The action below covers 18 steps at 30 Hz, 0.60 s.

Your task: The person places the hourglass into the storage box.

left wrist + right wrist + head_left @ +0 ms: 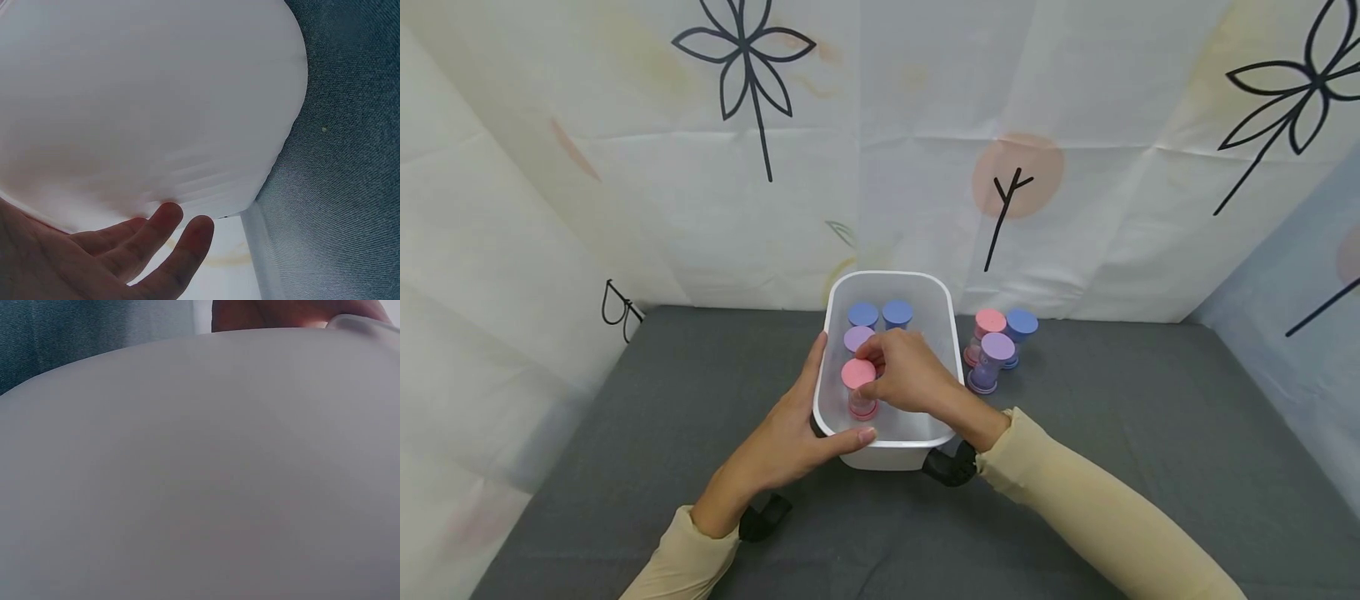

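Observation:
A white plastic bin [952,333] stands on the table, holding several small sand timers with coloured end caps. My left hand [790,429] grips the bin's near left corner, its thumb over the front rim. In the left wrist view, its fingers [164,219] lie against the outer wall. Inside the bin, my right hand [910,371] pinches a pink sand timer [859,373] that stands upright near the left wall. Behind it are a purple sand timer [858,337], partly hidden by my fingers, and two blue sand timers [863,314]. The bin's wall fills most of the right wrist view.
To the right of the bin, a pink sand timer [989,322], a blue sand timer [1022,323] and a purple sand timer [997,347] stand close together on the dark grey tablecloth [1120,433]. A patterned white curtain [917,200] hangs behind the table.

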{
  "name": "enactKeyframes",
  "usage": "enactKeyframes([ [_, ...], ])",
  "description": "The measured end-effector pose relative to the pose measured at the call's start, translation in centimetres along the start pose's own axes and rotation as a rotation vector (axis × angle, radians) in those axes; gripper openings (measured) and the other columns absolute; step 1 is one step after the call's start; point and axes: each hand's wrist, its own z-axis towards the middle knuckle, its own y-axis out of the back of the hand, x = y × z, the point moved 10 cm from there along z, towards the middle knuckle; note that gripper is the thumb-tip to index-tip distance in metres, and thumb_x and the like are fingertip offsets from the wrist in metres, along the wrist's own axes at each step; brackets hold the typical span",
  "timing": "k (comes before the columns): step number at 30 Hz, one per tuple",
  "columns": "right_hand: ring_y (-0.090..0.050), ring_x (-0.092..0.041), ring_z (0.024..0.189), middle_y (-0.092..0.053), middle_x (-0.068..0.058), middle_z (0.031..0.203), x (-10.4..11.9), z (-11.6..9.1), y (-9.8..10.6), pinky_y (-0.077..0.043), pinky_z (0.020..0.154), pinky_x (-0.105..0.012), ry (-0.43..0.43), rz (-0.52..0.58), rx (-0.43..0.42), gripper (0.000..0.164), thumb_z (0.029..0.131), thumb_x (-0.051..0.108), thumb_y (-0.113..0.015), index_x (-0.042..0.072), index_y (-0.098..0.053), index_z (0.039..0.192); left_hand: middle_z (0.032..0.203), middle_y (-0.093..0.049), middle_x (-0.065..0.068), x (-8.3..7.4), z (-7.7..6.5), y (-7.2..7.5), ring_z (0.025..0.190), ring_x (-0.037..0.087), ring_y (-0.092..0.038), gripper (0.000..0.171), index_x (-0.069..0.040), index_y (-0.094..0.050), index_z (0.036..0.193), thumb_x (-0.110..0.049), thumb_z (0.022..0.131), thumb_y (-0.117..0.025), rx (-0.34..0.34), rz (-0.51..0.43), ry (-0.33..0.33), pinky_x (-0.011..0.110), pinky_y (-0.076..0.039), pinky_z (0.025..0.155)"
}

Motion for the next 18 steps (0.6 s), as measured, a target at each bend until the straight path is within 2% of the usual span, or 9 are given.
enactKeyframes([
  [10,-0.067,-0.013,0.085,-0.075,-0.003,0.095,0.17,0.05,-0.11,-0.053,0.078,-0.029,0.021,-0.012,-0.003,0.037,0.074,0.007,-0.090,0.002,-0.075,0.108,0.165,-0.025,0.000,-0.03,-0.01,0.05,0.130,0.018,-0.051,0.120,-0.029,0.004,0.164,-0.047,0.083,-0.083,-0.003,0.020,0.010,0.050,-0.043,0.102],
  [18,-0.068,-0.014,0.085,-0.075,-0.003,0.094,0.16,-0.05,-0.03,-0.053,0.079,-0.030,0.005,-0.021,-0.004,0.038,0.073,0.007,-0.091,0.002,-0.076,0.108,0.164,-0.027,0.000,-0.14,-0.01,0.09,0.130,0.017,-0.050,0.120,-0.027,0.003,0.164,-0.046,0.083,-0.083,-0.005,0.017,0.006,0.051,-0.042,0.103],
])
